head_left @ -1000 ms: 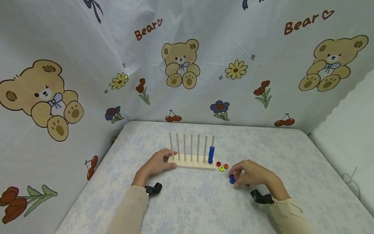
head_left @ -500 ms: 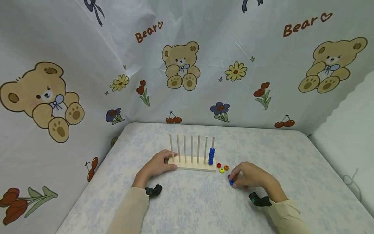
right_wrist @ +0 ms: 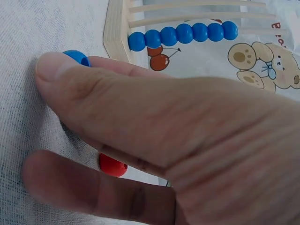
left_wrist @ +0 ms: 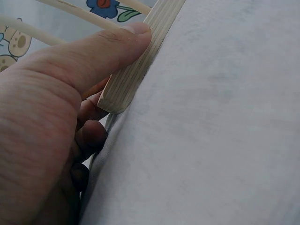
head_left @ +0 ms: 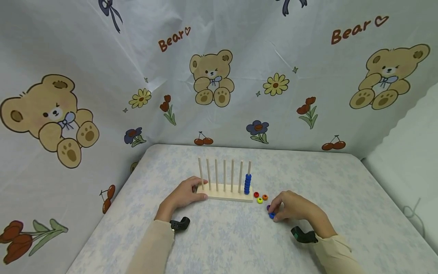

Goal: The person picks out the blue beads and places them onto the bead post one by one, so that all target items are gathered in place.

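Note:
My left hand (head_left: 186, 193) grips the left end of a pale wooden peg rack (head_left: 226, 194), thumb along the front edge of its base. Several upright pegs stand on it. The rightmost peg carries a stack of blue beads (head_left: 247, 184); the other pegs are bare. Right of the rack, my right hand (head_left: 292, 205) pinches a loose blue bead (head_left: 272, 215) between thumb and fingers, low at the tabletop. A purple bead (head_left: 268, 207) lies just behind it, partly hidden by the fingers. In the right wrist view a red bead (right_wrist: 112, 165) shows beyond the thumb.
Between rack and right hand lie a red bead (head_left: 256, 194), an orange bead (head_left: 265, 197) and a yellow bead (head_left: 260, 200). The table (head_left: 219, 239) has a pale mottled cover. A bear-print curtain (head_left: 239, 114) hangs behind it.
The right fingers have come closer round the blue bead, and the purple bead sits slightly further left. My left hand keeps its grip on the rack. The whole head view has shifted slightly.

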Motion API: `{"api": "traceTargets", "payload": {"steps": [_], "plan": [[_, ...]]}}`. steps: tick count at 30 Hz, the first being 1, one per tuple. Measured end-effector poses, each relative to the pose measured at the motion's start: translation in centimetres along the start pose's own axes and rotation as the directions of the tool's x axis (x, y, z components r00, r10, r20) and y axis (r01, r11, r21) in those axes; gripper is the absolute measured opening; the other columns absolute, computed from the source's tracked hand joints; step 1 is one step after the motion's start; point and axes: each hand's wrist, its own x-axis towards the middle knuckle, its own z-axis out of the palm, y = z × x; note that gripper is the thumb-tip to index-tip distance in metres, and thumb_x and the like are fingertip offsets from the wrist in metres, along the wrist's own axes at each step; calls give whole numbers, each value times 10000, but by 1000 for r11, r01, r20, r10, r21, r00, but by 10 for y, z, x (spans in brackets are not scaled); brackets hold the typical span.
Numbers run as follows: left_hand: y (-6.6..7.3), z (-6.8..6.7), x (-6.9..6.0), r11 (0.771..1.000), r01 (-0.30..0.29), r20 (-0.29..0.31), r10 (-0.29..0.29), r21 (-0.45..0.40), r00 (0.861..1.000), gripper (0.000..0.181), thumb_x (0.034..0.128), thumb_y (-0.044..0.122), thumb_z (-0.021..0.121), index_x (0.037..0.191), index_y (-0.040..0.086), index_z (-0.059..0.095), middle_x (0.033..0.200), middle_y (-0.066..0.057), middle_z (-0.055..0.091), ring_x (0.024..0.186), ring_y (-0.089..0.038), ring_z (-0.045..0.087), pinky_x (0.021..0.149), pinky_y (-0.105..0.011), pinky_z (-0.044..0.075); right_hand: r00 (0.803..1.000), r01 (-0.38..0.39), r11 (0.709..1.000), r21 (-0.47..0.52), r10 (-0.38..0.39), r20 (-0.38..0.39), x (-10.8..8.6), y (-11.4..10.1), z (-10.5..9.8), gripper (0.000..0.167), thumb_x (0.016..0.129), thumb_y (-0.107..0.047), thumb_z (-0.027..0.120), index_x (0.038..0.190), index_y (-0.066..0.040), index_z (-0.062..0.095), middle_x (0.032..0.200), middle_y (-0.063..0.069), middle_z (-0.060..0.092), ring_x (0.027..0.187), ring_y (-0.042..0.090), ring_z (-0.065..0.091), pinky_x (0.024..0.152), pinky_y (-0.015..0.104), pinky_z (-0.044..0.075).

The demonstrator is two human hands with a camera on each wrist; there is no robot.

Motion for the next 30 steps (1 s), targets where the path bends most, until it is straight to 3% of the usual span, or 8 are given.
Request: {"api": "traceTargets", "payload": {"steps": [10, 19, 26, 30], "plan": [[6, -1, -1, 1000, -19, 18, 19, -1, 1000, 500, 819, 468, 815, 1280, 374, 647, 1150, 112, 579, 891, -181, 478, 762, -344, 399, 999, -37, 999, -6, 37, -4, -1, -2, 0, 156, 769, -182, 873, 872, -270, 796, 954, -119, 722, 827, 120, 588, 685, 281, 492], [3, 0, -1, 1000, 0, 4, 0, -1, 1000, 497, 803, 492, 820, 1260, 418, 639, 1163, 120, 581, 900, -182, 477, 771, -358, 393, 998, 67, 998, 2, -67, -19, -2, -2, -5, 128, 803, -204, 846, 904, -240, 776, 895, -99, 711, 700, 112, 605, 611, 258, 502], [0, 0, 0, 1000, 7, 3, -7, 1, 1000, 504, 792, 510, 824, 1255, 437, 639, 1158, 132, 583, 913, -180, 486, 781, -355, 404, 987, 142, 989, -31, -144, -75, -5, -5, -10, 94, 857, -219, 799, 939, -231, 755, 899, -93, 717, 691, 86, 618, 600, 244, 512], [0, 0, 1, 1000, 3, 2, -3, 9, 1000, 503, 793, 510, 823, 1256, 437, 640, 1168, 144, 584, 912, -177, 492, 782, -351, 407, 980, 143, 988, -64, -150, -131, -8, -9, -14, 102, 870, -229, 790, 964, -225, 752, 898, -111, 707, 703, 86, 610, 604, 237, 507]]}}
